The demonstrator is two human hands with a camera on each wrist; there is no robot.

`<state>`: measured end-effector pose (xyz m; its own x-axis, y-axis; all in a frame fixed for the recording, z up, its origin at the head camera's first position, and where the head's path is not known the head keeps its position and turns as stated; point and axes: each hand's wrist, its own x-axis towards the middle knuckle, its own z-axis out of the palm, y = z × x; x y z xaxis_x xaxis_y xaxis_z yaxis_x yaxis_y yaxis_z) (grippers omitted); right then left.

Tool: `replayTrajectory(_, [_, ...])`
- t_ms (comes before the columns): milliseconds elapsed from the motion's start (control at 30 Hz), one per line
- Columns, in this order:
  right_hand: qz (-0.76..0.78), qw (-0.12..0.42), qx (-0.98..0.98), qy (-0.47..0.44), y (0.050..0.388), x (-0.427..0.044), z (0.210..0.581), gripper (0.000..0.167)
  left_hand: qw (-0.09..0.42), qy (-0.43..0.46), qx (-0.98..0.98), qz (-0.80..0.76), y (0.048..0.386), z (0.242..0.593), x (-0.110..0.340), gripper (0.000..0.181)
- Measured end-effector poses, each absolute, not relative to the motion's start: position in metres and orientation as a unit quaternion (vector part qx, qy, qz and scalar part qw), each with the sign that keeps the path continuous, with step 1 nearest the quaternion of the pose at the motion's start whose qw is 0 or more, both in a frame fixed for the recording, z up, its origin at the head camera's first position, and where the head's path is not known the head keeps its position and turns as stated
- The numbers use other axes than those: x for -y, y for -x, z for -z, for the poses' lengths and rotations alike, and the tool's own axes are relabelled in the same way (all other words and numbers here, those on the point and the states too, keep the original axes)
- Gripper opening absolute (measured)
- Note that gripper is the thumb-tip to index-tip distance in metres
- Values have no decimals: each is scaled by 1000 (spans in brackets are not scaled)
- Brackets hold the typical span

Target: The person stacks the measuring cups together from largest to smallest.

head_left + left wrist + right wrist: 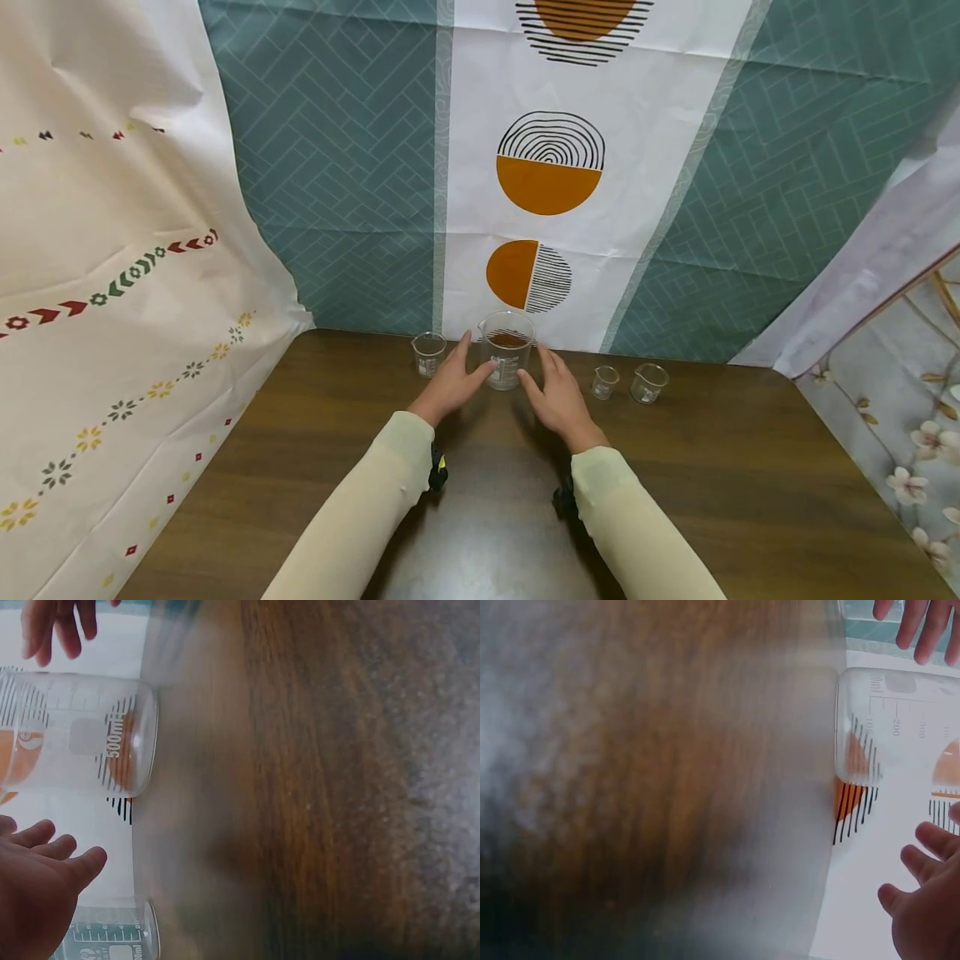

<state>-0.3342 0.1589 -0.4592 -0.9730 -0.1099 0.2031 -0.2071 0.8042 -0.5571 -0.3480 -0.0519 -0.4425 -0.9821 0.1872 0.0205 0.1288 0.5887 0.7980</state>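
Observation:
A large clear glass beaker (507, 358) stands upright at the back of the table, in front of the curtain. Its 500 ml print is readable on the beaker (82, 735) in the left wrist view. On its left side is my left hand (453, 382), fingers extended and thumb out. My right hand (558, 396) is on the other side in a similar pose. Both wrist views show gaps between the fingers and the glass. Neither hand holds anything. A smaller beaker (430, 355) stands just left of my left hand.
To the right of my right hand stand a tiny beaker (604, 382) and a slightly bigger beaker (648, 383). The brown wooden table (300, 467) meets a patterned curtain (352, 167) at its back edge. Fabric also hangs along both sides.

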Motion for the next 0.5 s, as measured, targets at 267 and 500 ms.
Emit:
replayTrajectory(267, [-339, 81, 934, -78, 340, -160, 463, 73, 42, -97, -888, -447, 356, 443, 50, 89])
replayTrajectory(500, [-369, 72, 924, -68, 345, -159, 462, 73, 52, -98, -883, -455, 362, 440, 49, 91])
